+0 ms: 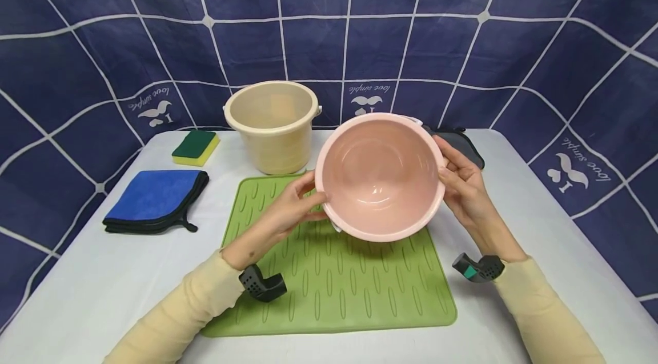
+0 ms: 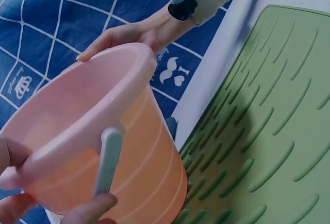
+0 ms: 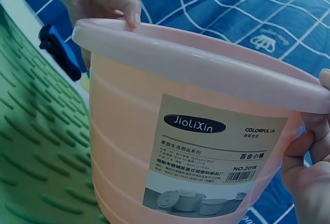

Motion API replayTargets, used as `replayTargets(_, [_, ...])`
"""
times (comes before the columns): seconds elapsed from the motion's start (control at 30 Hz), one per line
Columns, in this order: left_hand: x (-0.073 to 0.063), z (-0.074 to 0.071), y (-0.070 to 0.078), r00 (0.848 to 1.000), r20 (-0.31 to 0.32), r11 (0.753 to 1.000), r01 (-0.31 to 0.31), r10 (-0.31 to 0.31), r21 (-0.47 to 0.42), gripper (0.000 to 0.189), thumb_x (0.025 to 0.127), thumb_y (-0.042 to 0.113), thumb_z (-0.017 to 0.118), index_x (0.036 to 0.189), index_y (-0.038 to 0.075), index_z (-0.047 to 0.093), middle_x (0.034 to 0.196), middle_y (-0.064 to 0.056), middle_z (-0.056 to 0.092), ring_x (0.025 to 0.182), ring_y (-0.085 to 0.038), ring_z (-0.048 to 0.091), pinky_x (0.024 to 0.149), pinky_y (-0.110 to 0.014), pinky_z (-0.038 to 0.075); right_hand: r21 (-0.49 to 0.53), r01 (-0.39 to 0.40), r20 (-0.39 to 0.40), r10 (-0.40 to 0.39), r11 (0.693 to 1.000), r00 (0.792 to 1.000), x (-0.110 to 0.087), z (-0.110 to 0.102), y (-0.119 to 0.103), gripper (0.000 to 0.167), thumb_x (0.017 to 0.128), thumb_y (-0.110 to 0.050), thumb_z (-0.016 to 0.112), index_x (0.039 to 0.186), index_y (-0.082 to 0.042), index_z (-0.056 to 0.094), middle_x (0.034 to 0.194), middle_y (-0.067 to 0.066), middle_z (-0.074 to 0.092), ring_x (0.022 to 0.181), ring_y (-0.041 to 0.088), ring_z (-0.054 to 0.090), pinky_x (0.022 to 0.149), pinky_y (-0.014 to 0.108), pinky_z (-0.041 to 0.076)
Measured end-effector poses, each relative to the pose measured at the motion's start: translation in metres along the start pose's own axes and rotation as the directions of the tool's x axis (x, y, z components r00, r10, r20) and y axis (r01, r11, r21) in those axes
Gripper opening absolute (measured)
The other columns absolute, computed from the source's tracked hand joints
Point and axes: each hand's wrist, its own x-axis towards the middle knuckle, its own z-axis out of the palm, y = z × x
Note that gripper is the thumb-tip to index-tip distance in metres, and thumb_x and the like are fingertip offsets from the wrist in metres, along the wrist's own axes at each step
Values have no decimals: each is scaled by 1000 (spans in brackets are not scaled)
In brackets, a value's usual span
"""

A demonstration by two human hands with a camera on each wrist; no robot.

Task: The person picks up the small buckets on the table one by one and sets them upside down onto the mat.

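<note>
White worktop (image 1: 103, 295), backed by a dark blue checked backdrop (image 1: 319, 10). Nearest, two cream sleeves (image 1: 180, 307) and black wrist-worn devices (image 1: 262, 284). Beyond the cuffs, a green mat (image 1: 349, 295) patterned with oval ridges. Over its rear part, a pink bucket (image 1: 380, 170), tipped with its round mouth toward the viewer; only smooth, glossy pink plastic visible inside. On its outer wall, in the right wrist view, a printed label (image 3: 206, 152) reading "JiaLiXin". Gripped at the rim from both sides: by the left hand (image 1: 295, 204), with thumb over the lip and fingers beneath, and by the right hand (image 1: 465, 187) opposite, likewise closed around the edge. Left of the mat, a folded blue cloth (image 1: 154, 198) with black trim. Farther back, a cream bucket (image 1: 277, 150), upright by the mat's rear edge, with its inner wall in sight but its inside bottom hidden. To its left, a green-and-yellow sponge (image 1: 196, 148). Behind the pink bucket, to the right, a dark grey item (image 1: 462, 144), partly covered. Farthest, white lines and upside-down "love simple" lettering across the backdrop.
</note>
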Motion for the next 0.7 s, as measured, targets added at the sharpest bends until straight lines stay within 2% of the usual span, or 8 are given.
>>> replayTargets(0.1, [1, 2, 0, 999, -49, 999, 10, -8, 33, 65, 86, -4, 53, 146, 6, 31, 140, -24, 32, 104, -41, 54, 80, -41, 51, -68, 5, -6, -6, 998, 1000, 1, 2, 0, 49, 90, 19, 39, 137, 8, 40, 107, 18, 55, 91, 18, 57, 75, 24, 52])
replayTargets(0.23, [2, 3, 1, 994, -104, 997, 28, -21, 68, 60, 87, -2, 49, 145, 5, 33, 129, -28, 39, 98, -36, 56, 78, -38, 52, -209, -2, -49, -8, 978, 999, 9, 9, -2, 49, 90, 15, 46, 138, 6, 40, 94, 14, 55, 82, 16, 56, 70, 22, 51])
replayTargets(0.33, [4, 4, 1, 990, -134, 998, 39, -33, 45, 59, 88, -1, 46, 145, 5, 33, 125, -27, 40, 95, -34, 57, 78, -37, 52, -286, -12, -78, -10, 958, 997, 17, 14, -7, 51, 91, 12, 49, 140, 4, 38, 89, 12, 55, 78, 16, 55, 68, 21, 51])
replayTargets(0.43, [4, 4, 3, 986, -164, 999, 38, -38, -4, 58, 89, -1, 45, 145, 7, 33, 123, -23, 41, 94, -31, 58, 77, -36, 52, -301, -12, -87, -15, 954, 996, 22, 18, -15, 53, 92, 9, 49, 142, 3, 34, 95, 12, 57, 82, 16, 57, 73, 22, 50])
replayTargets(0.5, [4, 5, 5, 983, -183, 999, 18, -23, -32, 57, 89, -1, 44, 144, 7, 34, 122, -20, 41, 94, -29, 58, 78, -37, 52, -308, -14, -107, -20, 951, 994, 22, 19, -20, 52, 94, 7, 48, 143, 3, 33, 101, 13, 57, 87, 17, 59, 79, 24, 49])
replayTargets(0.6, [5, 6, 7, 979, -200, 998, -40, 30, -44, 56, 89, -2, 43, 143, 7, 36, 122, -20, 41, 97, -30, 55, 79, -38, 52, -302, -56, -183, 0, 952, 983, 16, 18, -27, 47, 96, 2, 45, 142, 2, 35, 107, 15, 57, 92, 20, 61, 85, 28, 48])
replayTargets(0.7, [4, 6, 9, 974, -208, 994, -101, 93, -27, 57, 89, -3, 43, 145, 7, 33, 125, -20, 40, 102, -33, 53, 81, -39, 51, -272, -185, -263, 112, 944, 958, 3, 15, -32, 41, 100, -7, 42, 140, -2, 40, 112, 13, 59, 96, 21, 62, 85, 32, 49])
